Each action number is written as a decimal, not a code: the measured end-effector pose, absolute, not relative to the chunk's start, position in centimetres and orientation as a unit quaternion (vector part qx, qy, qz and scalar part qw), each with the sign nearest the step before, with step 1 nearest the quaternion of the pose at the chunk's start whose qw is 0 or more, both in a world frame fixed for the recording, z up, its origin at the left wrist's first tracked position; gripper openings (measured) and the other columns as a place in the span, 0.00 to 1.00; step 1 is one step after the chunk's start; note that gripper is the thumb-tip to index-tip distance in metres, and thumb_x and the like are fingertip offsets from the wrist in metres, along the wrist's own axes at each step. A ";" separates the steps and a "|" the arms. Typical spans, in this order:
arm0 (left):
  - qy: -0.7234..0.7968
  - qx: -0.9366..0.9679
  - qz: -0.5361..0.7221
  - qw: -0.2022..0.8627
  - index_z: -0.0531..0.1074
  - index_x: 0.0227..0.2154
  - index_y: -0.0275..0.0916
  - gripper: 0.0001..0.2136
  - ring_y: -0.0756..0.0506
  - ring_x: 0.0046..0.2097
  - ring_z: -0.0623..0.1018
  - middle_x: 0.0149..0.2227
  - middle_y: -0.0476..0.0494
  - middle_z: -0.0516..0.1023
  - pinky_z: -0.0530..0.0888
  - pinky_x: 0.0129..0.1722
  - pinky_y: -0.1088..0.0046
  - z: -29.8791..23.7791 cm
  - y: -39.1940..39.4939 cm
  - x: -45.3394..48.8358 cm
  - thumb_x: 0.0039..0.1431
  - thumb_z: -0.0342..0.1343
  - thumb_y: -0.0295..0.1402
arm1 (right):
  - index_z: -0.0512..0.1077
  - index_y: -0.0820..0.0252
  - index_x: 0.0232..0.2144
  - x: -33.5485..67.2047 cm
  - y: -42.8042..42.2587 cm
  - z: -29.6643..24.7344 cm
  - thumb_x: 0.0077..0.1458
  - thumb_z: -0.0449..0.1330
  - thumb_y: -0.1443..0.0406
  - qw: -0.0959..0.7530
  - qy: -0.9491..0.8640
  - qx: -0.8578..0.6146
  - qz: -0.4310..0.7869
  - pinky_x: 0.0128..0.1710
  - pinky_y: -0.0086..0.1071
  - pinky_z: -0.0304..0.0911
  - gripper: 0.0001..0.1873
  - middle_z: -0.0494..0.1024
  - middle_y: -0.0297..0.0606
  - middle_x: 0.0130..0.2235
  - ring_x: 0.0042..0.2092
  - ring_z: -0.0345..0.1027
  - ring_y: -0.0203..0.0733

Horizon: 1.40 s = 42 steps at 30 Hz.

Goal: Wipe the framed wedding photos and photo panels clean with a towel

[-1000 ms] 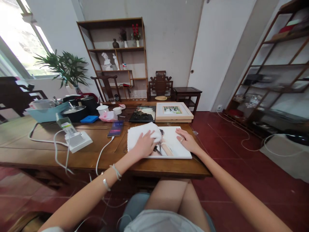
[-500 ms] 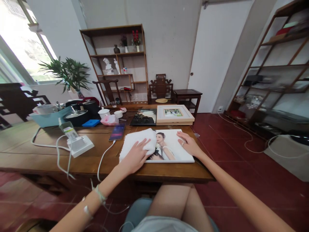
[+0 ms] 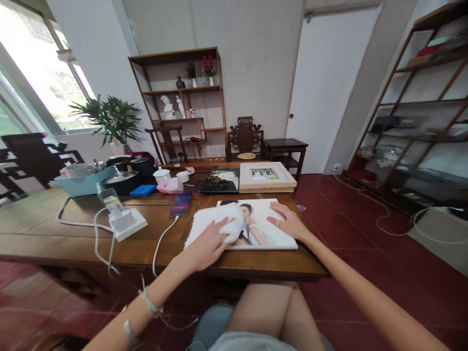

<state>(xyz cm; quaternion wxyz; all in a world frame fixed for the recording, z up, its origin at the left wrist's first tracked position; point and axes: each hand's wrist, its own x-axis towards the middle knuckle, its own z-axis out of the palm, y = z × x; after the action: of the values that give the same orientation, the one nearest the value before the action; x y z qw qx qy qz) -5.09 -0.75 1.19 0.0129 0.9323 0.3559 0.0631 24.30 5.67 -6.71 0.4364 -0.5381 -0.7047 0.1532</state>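
A photo panel (image 3: 268,239) with a picture of people on it lies flat near the front edge of the wooden table. My left hand (image 3: 212,242) presses a bunched white towel (image 3: 215,219) onto its left part, fingers curved over the cloth. The towel hides much of the picture's left side and hangs past the panel's left edge. At the panel's right side rests my right hand (image 3: 288,222), flat with its fingers apart, a ring on one finger.
Behind the panel lie a dark picture (image 3: 220,180) and a light wooden picture frame (image 3: 268,184). A phone (image 3: 181,203) on a white cable and a power strip (image 3: 130,224) are to the left. Pots, a blue bin (image 3: 84,184) and cups stand farther back on the table (image 3: 175,263).
My left hand has slid the towel slightly right across the panel, and a dark bit of picture now shows at its upper left. My right hand stays put. The view has shifted slightly.
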 end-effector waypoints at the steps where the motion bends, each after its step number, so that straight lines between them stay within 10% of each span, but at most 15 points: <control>1: 0.356 0.932 0.062 0.008 0.68 0.49 0.41 0.17 0.43 0.63 0.50 0.62 0.43 0.53 0.52 0.60 0.56 1.0 0.8 -4.9 0.65 0.38 0.34 | 0.70 0.59 0.47 24.3 5.6 -6.7 0.45 0.62 0.57 0.433 -0.706 -0.538 0.155 0.59 0.47 0.49 0.25 0.66 0.46 0.56 0.58 0.56 0.50; 10: 0.422 0.903 0.069 -0.047 0.65 0.51 0.38 0.17 0.40 0.63 0.51 0.62 0.40 0.52 0.56 0.57 0.54 -0.3 9.6 -2.9 0.65 0.38 0.36 | 0.68 0.63 0.50 24.2 5.4 -6.1 0.47 0.60 0.56 0.408 -0.714 -0.546 0.159 0.60 0.48 0.48 0.28 0.64 0.50 0.57 0.60 0.53 0.50; 26: 0.296 0.955 -0.001 0.014 0.74 0.35 0.38 0.11 0.38 0.63 0.49 0.63 0.45 0.48 0.53 0.59 0.53 2.0 -5.9 -2.7 0.61 0.44 0.29 | 0.68 0.62 0.50 24.3 5.4 -6.3 0.47 0.60 0.57 0.409 -0.716 -0.546 0.150 0.60 0.46 0.48 0.28 0.65 0.47 0.56 0.60 0.54 0.49; 42: 0.343 0.935 0.089 -0.007 0.70 0.43 0.35 0.15 0.39 0.60 0.57 0.56 0.38 0.64 0.54 0.57 0.54 -0.2 11.3 -2.1 0.64 0.39 0.34 | 0.69 0.62 0.49 24.4 5.5 -6.5 0.48 0.60 0.56 0.410 -0.723 -0.537 0.144 0.59 0.48 0.50 0.27 0.66 0.48 0.56 0.59 0.55 0.50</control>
<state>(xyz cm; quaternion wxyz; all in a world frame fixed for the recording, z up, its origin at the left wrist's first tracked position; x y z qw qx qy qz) -2.10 11.32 -0.16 -0.0066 0.9351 0.3431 0.0888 24.42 5.46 -6.52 0.4104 -0.5371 -0.7228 0.1439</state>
